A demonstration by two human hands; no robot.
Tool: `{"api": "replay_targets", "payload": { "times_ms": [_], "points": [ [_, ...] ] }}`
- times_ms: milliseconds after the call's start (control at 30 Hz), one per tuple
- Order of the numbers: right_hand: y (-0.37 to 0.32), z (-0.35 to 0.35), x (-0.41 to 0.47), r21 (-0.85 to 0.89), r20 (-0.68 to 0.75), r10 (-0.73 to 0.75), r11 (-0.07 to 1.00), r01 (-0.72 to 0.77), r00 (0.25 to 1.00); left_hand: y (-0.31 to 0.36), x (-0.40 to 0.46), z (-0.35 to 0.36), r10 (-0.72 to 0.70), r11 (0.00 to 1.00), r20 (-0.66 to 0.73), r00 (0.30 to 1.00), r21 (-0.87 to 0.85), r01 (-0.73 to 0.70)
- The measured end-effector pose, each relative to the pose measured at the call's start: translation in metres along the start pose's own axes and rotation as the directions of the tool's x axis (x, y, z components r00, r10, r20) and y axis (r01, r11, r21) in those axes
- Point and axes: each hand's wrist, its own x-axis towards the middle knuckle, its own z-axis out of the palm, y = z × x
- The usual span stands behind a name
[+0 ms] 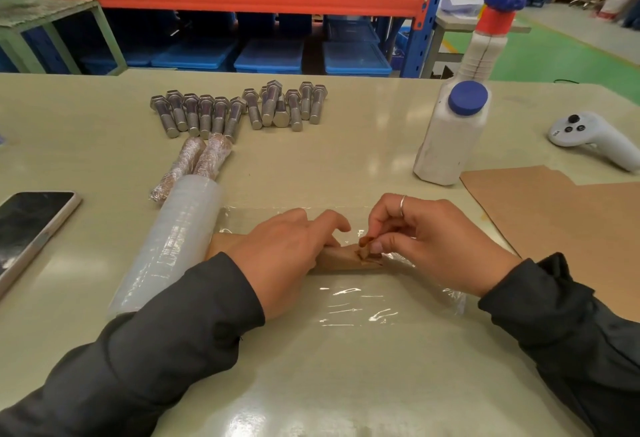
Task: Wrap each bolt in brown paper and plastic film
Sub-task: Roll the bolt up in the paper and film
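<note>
A bolt rolled in brown paper (346,258) lies crosswise on a sheet of clear plastic film (356,301) spread on the table. My left hand (287,256) rests over the roll's left part, holding it down. My right hand (433,242) pinches the twisted paper at the roll's right end between thumb and fingers. The film roll (169,246) lies to the left of my left arm. Two finished wrapped bolts (194,163) lie just beyond it. Several bare steel bolts (239,107) lie in a row farther back.
A phone (27,229) lies at the left edge. A white bottle with a blue cap (453,132) stands at back right, a white controller (588,137) beyond it. Brown paper sheets (568,225) cover the right side. Shelving with blue crates stands behind the table.
</note>
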Motion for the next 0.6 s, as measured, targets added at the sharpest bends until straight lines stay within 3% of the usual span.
{"api": "replay_targets", "payload": {
  "times_ms": [133,233,400,500,600],
  "points": [
    [0.001,0.005,0.000,0.012,-0.087,-0.028,1.000,0.029,0.996,0.000,0.000,-0.002,0.016,1.000,-0.015,1.000,-0.021,-0.016],
    [0.000,0.010,0.001,-0.080,-0.092,-0.104,0.992,0.096,0.990,0.000,0.000,-0.001,0.014,0.999,-0.044,0.999,-0.048,-0.016],
    [-0.009,0.002,-0.004,-0.348,0.097,-0.191,0.913,0.213,0.977,0.001,-0.002,0.001,0.025,0.999,-0.088,0.996,0.026,-0.022],
    [-0.020,0.002,-0.005,-0.463,0.156,-0.154,0.861,0.210,0.976,0.000,-0.002,0.000,0.010,1.000,-0.056,0.998,0.028,-0.008],
    [-0.030,0.008,0.002,-0.674,0.192,-0.091,0.712,0.199,0.977,0.004,-0.001,-0.004,-0.026,1.000,-0.075,0.997,0.011,0.027]
  ]
}}
